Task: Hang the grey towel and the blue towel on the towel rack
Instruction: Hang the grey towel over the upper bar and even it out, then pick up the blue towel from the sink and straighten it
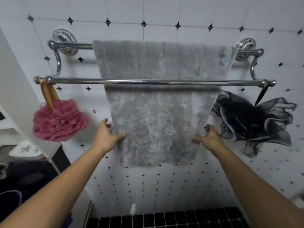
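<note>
1. Over the back bar of the towel rack [154,82], at 12 o'clock in the view, the grey towel [158,102] is draped, and it hangs down behind the front bar.
2. At about 7 o'clock from the towel's middle, the left hand [107,134] pinches the towel's left edge, thumb in front and fingers curled behind the cloth.
3. At about 5 o'clock, the right hand [209,137] grips the right edge the same way, thumb on the front face.
4. Both hands sit near the towel's lower end, level with each other.
5. At 9 o'clock, a pink bath pouf [60,120] hangs by a ribbon from the front bar's left end.
6. At 3 o'clock, a black pouf [251,122] hangs from the right end, just beside the towel's edge.
7. White tiled wall [164,14] with black diamond insets lies behind everything.
</note>
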